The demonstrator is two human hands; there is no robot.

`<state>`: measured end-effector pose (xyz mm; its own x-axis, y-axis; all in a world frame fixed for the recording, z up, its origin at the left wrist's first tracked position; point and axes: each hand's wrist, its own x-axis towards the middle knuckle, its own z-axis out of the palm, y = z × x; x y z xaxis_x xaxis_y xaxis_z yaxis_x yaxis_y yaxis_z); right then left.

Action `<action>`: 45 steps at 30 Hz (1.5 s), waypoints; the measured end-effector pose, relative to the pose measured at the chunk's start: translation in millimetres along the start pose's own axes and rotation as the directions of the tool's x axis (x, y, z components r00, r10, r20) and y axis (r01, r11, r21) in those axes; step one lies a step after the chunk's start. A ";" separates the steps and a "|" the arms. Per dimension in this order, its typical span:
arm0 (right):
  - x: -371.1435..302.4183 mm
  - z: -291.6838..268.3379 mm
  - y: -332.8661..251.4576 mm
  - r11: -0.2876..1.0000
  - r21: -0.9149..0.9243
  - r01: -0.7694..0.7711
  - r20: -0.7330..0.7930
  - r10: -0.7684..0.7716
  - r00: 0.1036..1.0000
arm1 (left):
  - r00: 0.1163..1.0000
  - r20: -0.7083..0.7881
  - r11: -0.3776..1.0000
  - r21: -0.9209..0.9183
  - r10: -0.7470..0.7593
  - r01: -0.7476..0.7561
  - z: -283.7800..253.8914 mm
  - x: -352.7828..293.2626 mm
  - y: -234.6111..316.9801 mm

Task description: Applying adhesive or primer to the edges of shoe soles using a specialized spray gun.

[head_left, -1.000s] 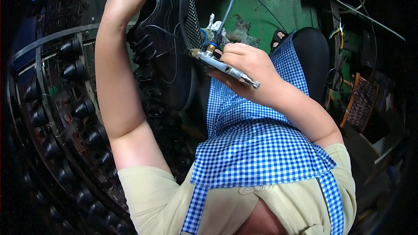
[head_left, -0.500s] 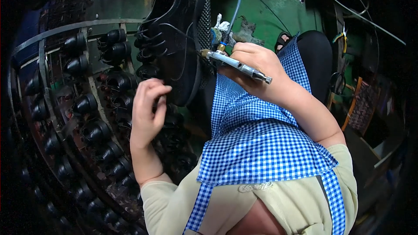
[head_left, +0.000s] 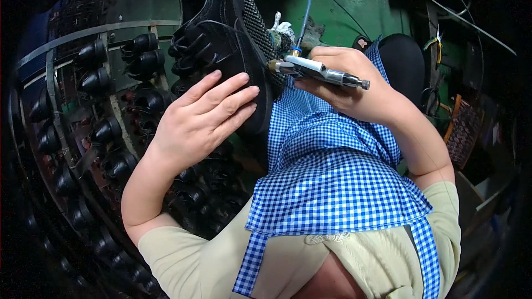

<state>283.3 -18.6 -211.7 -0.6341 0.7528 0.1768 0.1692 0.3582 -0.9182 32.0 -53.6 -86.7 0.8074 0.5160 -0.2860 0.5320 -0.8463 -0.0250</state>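
A black lace-up shoe (head_left: 231,39) stands toe toward me at the upper middle, its dark laces loosely looped. My left hand (head_left: 202,113) lies over the shoe's toe with its fingers stretched out; it grips nothing, and the thumb is hidden. In my right hand (head_left: 354,83) is a silver air spray gun (head_left: 313,70), its brass-coloured nozzle facing left, close to the shoe's side. A blue hose (head_left: 308,8) joins the gun at a fitting with a blue ring. Beside the shoe runs a dark, rough-textured strip (head_left: 256,19); what it belongs to is unclear.
A curved metal rack (head_left: 61,50) on the left carries rows of black shoes (head_left: 94,80). Crumpled whitish material (head_left: 281,26) lies behind the gun. A checked blue apron (head_left: 332,188) covers my lap. Cables (head_left: 451,14) hang at the upper right above a green floor.
My left hand has gone from loosely curled beside the toe to spread over it. The shoe has tilted slightly. My right hand and the spray gun have shifted a little to the right.
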 end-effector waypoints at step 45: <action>-19.5 -47.6 7.2 0.955 -0.294 -0.037 -0.401 -0.088 0.912 | 0.848 -0.265 0.866 0.079 -0.460 0.494 2.1 120.8 -18.3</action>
<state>332.8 -4.5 -204.9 -0.2908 0.8765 0.3837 0.4071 0.4763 -0.7794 119.3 23.9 -122.8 0.5074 0.8614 0.0231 0.8394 -0.4880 -0.2392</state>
